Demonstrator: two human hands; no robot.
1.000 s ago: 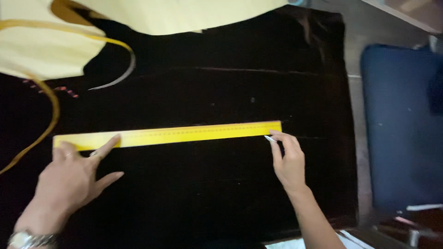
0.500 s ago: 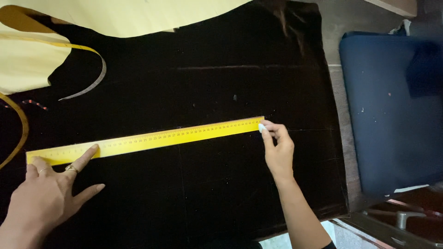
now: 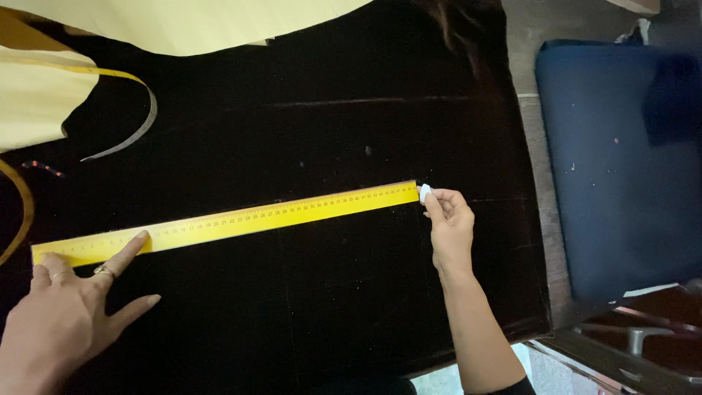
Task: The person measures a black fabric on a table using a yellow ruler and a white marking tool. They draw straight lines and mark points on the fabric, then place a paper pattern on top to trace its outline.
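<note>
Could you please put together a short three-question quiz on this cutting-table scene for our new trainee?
1. True or false: the left hand presses on the yellow ruler with its fingers spread.
2. What does the right hand pinch at the ruler's far end?
A. a small white piece, probably chalk
B. a pair of scissors
C. a pin cushion
3. Fill in: the ruler lies on a ____ coloured fabric.

Key:
1. True: its index finger lies on the ruler near its left end.
2. A: the white piece sits at the ruler's right tip.
3. Black; pale yellow cloth lies at the top edge.
</note>
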